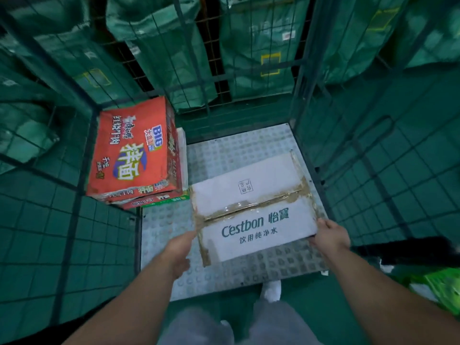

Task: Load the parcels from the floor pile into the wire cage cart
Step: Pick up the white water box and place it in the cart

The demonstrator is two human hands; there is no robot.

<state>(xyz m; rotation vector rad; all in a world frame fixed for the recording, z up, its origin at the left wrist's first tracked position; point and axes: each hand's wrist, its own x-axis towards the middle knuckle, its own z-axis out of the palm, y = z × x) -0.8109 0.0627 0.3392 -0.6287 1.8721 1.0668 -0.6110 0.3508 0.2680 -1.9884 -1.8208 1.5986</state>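
Inside the wire cage cart (249, 145), as I am watching over the head camera feed: at the left a red noodle carton (129, 150) is lying on top of flatter boxes, mostly hidden beneath it, in the cart's far left corner. The left hand (179, 250) is pressing flat against the left side of the white Cestbon water carton (254, 207), fingers straight, their tips disappearing at the taped edge. The carton is sitting skewed over the cart's studded floor plate (I cannot tell whether it is resting on the plate or being held just above it). The right hand (331, 236) is gripping the carton's near right corner, fingers curling out of sight beneath. Green sacks (258, 46) are blurring behind the mesh, and a green packet (445, 290) is being cut off by the right edge.
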